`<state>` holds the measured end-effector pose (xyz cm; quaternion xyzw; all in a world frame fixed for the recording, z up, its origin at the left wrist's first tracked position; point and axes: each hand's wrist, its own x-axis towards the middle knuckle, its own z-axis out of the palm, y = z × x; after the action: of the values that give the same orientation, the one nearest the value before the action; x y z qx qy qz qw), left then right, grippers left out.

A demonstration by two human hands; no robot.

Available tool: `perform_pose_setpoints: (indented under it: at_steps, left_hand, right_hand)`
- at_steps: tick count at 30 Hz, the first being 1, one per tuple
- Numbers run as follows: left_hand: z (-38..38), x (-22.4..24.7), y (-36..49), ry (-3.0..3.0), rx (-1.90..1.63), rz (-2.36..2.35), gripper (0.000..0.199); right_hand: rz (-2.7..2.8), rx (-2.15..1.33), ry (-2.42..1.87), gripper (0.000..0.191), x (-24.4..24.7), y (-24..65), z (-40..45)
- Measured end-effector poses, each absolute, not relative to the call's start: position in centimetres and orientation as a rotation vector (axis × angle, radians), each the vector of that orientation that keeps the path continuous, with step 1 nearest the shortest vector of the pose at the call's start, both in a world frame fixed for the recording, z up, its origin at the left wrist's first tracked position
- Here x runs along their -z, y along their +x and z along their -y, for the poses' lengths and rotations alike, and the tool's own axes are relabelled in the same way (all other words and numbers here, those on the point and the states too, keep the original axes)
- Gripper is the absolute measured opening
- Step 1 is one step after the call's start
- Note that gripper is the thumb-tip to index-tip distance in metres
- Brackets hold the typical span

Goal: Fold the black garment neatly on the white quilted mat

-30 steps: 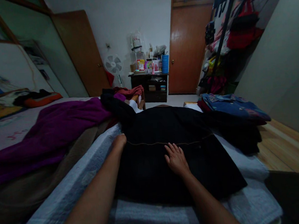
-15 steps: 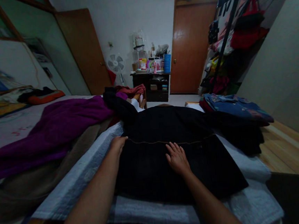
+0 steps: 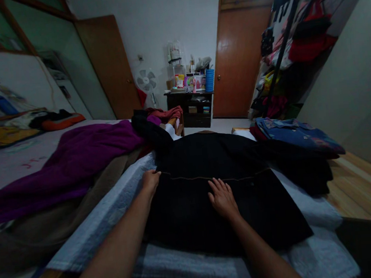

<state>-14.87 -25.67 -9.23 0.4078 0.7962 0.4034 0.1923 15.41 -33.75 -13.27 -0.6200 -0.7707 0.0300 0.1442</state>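
Note:
A black jacket (image 3: 192, 212) lies spread face down on a white quilted cover (image 3: 183, 260), with a thin brown seam running across it and its sleeves out to both sides. At the jacket's left edge, by the end of the seam, my left hand (image 3: 150, 182) pinches the cloth between thumb and fingers. My right hand (image 3: 223, 197) rests flat on the middle of the jacket just below the seam, fingers spread and holding nothing.
Left of the jacket lie a purple garment (image 3: 70, 162) and a brown one (image 3: 81, 208) on the bed. A folded denim garment (image 3: 298, 135) is stacked at the right. Farther back stand a dark cabinet (image 3: 196, 116) and a fan (image 3: 147, 79).
Both hands keep their places on the jacket. The whole view has shifted slightly, so everything appears a little farther right and lower.

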Motion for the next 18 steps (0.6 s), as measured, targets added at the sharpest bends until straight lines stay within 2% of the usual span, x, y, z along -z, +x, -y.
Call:
perform_pose_setpoints:
  at_steps: [8,18]
  left_hand:
    - [27.3,9.5,-12.1,1.498,-0.984,-2.492,0.013]
    - [27.9,9.8,-10.2,1.848,-0.927,-2.499,0.017]
  right_hand:
    - [2.206,-0.093,-1.792,0.05,13.3,15.3,33.7]
    - [2.206,-0.092,-1.785,0.05,13.1,15.4,33.8]
